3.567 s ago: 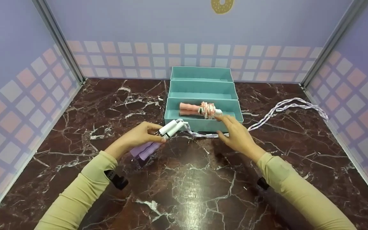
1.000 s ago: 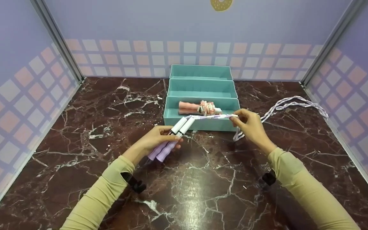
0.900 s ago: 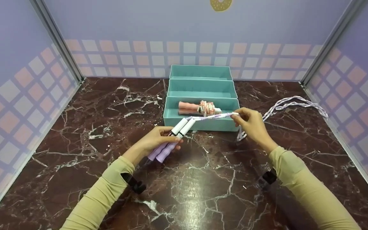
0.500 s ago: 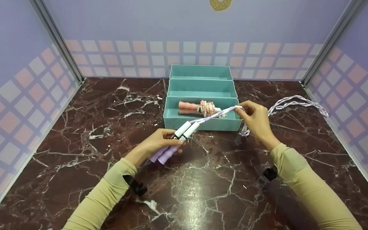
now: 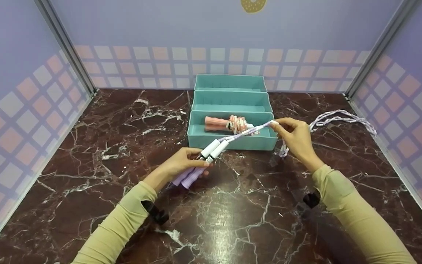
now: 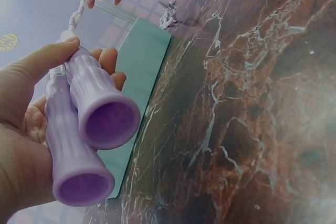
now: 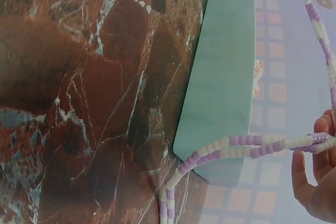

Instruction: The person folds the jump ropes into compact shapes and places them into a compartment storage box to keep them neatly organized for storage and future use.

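A jump rope with two purple-and-white handles (image 5: 211, 152) is in my left hand (image 5: 179, 164), which grips both handles side by side; their flared purple ends (image 6: 107, 121) face the left wrist camera. My right hand (image 5: 294, 138) pinches the white-and-purple beaded cord (image 5: 249, 131) a short way from the handles. That stretch runs taut, slanting up to the right. Past the right fingers the cord (image 7: 241, 145) hangs down to the table and trails off to the right. Behind it, a pink jump rope (image 5: 218, 123), its cord wound round its handles, lies in the nearest box compartment.
A teal box (image 5: 233, 143) with three compartments in a row stands at the back middle, against the tiled-pattern wall (image 5: 141, 66). The cord's far loops (image 5: 343, 115) lie on the dark marbled table (image 5: 218, 212) at the right. Walls rise on both sides.
The right hand, earlier open near the box, now pinches the cord and has moved right and up, drawing it straight. The left hand with the handles has shifted right.
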Demonstrator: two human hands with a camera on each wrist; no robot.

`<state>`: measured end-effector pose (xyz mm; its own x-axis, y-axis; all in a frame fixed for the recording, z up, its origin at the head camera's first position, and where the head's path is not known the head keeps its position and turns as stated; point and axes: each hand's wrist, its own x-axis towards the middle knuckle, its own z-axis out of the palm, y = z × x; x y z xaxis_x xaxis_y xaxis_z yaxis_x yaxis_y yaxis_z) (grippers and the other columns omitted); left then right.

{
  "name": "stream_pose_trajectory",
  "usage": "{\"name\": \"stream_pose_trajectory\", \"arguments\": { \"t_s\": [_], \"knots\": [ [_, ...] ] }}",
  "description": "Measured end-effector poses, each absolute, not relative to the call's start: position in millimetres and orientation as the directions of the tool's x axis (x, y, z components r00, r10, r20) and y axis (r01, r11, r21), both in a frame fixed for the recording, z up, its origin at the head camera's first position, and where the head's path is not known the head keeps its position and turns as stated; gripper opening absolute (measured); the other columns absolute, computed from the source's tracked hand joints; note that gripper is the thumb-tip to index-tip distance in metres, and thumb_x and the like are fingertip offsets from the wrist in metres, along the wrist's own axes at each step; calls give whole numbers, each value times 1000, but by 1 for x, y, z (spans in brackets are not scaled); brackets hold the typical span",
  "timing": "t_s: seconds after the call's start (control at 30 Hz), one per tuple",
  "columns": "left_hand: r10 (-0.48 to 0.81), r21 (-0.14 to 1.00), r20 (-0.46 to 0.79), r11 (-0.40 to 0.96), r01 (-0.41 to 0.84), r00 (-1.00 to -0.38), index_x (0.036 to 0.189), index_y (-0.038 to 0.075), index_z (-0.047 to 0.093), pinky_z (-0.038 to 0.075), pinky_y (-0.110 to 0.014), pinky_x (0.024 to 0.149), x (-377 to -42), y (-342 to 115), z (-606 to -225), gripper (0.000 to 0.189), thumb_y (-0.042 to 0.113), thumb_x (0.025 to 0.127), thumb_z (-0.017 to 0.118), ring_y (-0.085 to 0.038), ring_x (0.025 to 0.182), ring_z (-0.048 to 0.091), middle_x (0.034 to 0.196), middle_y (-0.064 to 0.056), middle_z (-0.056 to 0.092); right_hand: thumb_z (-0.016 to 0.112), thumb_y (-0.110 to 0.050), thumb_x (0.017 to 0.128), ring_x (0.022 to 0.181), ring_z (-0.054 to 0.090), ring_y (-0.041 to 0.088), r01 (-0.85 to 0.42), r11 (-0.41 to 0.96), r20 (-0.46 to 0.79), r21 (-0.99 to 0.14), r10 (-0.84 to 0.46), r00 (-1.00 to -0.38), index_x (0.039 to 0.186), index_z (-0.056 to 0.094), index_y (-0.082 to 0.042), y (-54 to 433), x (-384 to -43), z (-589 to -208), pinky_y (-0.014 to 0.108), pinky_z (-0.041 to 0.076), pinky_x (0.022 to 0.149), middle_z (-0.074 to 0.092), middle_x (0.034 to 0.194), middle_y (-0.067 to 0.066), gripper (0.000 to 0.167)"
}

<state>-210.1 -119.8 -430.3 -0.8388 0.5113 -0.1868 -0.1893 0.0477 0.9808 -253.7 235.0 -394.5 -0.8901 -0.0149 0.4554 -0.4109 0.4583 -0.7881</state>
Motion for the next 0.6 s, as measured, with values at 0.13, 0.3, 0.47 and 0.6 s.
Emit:
{"name": "stream_pose_trajectory", "arguments": {
  "t_s": [0.13, 0.3, 0.47, 0.6],
  "knots": [
    [512, 982, -184, 52, -184, -839, 125, -8, 62, 61, -27, 63, -210, -118, -431, 35, 2, 93, 69, -18, 74, 74, 107, -26, 75, 77, -14, 91, 58, 57, 8, -422, 491, 483, -762, -2, -875, 96, 78, 1, 233, -254, -393, 12, 44, 54, 66, 71, 3, 15],
    [509, 980, -192, 60, -187, -839, 122, -5, 64, 59, -25, 61, -209, -115, -426, 31, 4, 93, 69, -19, 76, 75, 100, -19, 76, 77, -9, 90, 63, 49, 1, -461, 538, 554, -706, 16, -832, 96, 75, 3, 230, -253, -391, 11, 37, 56, 65, 76, 7, 13],
    [488, 984, -168, 34, -174, -857, 121, -5, 64, 60, -27, 63, -211, -114, -424, 29, 3, 94, 68, -19, 79, 76, 108, -25, 75, 74, -9, 92, 66, 49, 2, -460, 535, 547, -708, 3, -837, 97, 74, 3, 230, -253, -393, 11, 37, 59, 66, 80, 9, 13],
    [459, 988, -145, 16, -155, -876, 121, -6, 63, 61, -27, 63, -213, -114, -423, 28, 3, 95, 67, -18, 79, 75, 106, -24, 75, 74, -10, 93, 70, 50, 5, -436, 565, 513, -700, -26, -858, 98, 74, 3, 233, -251, -398, 13, 37, 62, 68, 84, 10, 14]
  ]
}}
